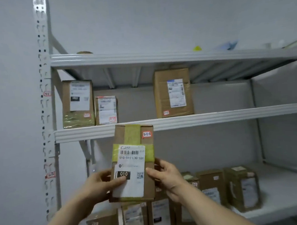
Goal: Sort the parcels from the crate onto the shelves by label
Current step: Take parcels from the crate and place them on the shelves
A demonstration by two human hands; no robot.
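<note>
I hold a brown cardboard parcel [132, 162] upright in front of a grey metal shelf unit. It has yellow-green tape, a white shipping label marked 010, and a small red-edged tag reading 5-1-6 at its top right. My left hand [101, 183] grips its lower left side, thumb across the label. My right hand [164, 176] grips its right edge. The parcel's top reaches the front lip of the middle shelf [214, 116]. No crate is in view.
Three tagged parcels stand on the middle shelf: two at the left [77, 103] [106, 110], one near the centre [173, 93]. Several parcels [212, 185] crowd the lower shelf. The upright post [45, 95] carries small shelf tags. Small items lie on the top shelf [158, 57].
</note>
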